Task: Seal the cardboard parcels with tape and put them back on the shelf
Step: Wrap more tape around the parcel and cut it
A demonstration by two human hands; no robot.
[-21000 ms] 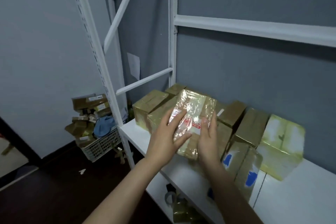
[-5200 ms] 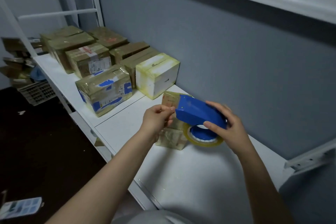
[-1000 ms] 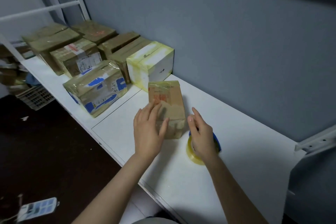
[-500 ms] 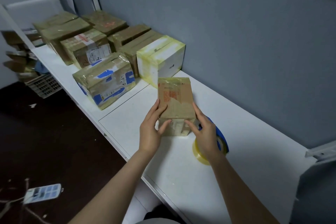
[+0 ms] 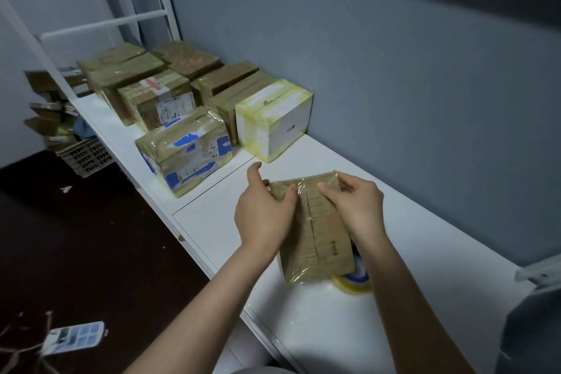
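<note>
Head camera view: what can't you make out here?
Head view:
- Tape dispenser: mostly hidden behind the small parcel; only part of its roll shows.
- Small parcel's sides: covered by the left hand and right hand gripping it.
- Labels on the shelved parcels: too small and blurred to read.
- Floor basket: contents partly hidden by the shelf.

The white shelf [image 5: 425, 252] runs along the grey wall [image 5: 394, 85]. At its left end sits a bunch of brown taped parcels [image 5: 158, 94], packed close together. 1 white box [image 5: 273, 121] with yellow tape stands near the back edge, touching them. 1 parcel with blue patches [image 5: 185, 155] sits by the front edge. A tape roll [image 5: 355, 282] lies further right, partly hidden.
</note>
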